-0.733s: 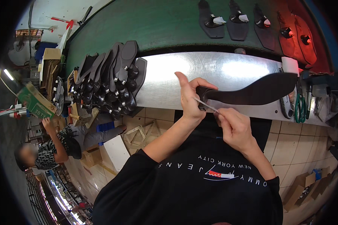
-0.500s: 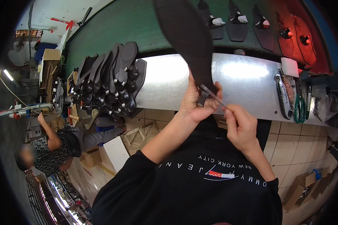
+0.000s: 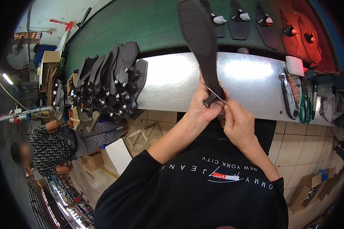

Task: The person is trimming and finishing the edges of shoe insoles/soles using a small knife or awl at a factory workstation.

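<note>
While left hand grips sole, right hand holds strip.

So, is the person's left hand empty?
No, the left hand grips the narrow end of a long, curved, dark matte shoe sole.

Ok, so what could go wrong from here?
1. Slip: the right hand holds a thin tool across the heel end of the dark shoe sole, right by the left hand; it could skid into those fingers.
2. Marking: the same tool might scuff the sole, if its edge is hard.
3. Spill: the pile of dark soles crowds the metal bench's front edge; a bump might drop some.
</note>
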Demonstrator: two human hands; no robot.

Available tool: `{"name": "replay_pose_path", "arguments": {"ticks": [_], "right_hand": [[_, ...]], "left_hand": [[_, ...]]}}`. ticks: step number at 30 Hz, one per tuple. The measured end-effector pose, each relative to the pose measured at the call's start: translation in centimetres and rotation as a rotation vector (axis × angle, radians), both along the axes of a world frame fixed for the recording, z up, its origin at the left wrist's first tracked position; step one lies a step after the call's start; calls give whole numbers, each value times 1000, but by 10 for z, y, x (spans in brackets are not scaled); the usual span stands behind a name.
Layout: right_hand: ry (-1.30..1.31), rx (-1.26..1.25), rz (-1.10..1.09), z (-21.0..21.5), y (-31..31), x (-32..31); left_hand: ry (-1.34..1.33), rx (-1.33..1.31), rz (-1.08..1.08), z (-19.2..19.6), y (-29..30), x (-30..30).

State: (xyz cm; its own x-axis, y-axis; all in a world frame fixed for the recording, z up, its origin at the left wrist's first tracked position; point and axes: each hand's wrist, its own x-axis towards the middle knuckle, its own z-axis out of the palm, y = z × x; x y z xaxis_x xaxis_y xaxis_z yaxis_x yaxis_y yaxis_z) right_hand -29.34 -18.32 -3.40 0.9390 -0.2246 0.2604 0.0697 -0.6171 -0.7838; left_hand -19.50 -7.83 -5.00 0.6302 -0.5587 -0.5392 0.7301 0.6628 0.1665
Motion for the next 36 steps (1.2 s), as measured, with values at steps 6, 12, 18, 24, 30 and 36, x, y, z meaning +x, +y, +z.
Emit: {"name": "replay_pose_path", "arguments": {"ticks": [6, 12, 18, 24, 30, 36], "right_hand": [[71, 60, 141, 4, -7, -4], [23, 107, 323, 0, -1, -15], [24, 313, 72, 6, -14, -9], [32, 548, 47, 3, -11, 4], [9, 492, 126, -3, -16, 10], [-266, 142, 89, -1, -2, 23]], "left_hand": [[64, 59, -96, 3, 2, 6], [135, 116, -159, -12, 10, 14], [47, 320, -104, 15, 9, 10], [-352, 425, -312, 12, 17, -22], [-376, 420, -291, 3, 13, -24], [-406, 427, -208, -8, 25, -26]]}}
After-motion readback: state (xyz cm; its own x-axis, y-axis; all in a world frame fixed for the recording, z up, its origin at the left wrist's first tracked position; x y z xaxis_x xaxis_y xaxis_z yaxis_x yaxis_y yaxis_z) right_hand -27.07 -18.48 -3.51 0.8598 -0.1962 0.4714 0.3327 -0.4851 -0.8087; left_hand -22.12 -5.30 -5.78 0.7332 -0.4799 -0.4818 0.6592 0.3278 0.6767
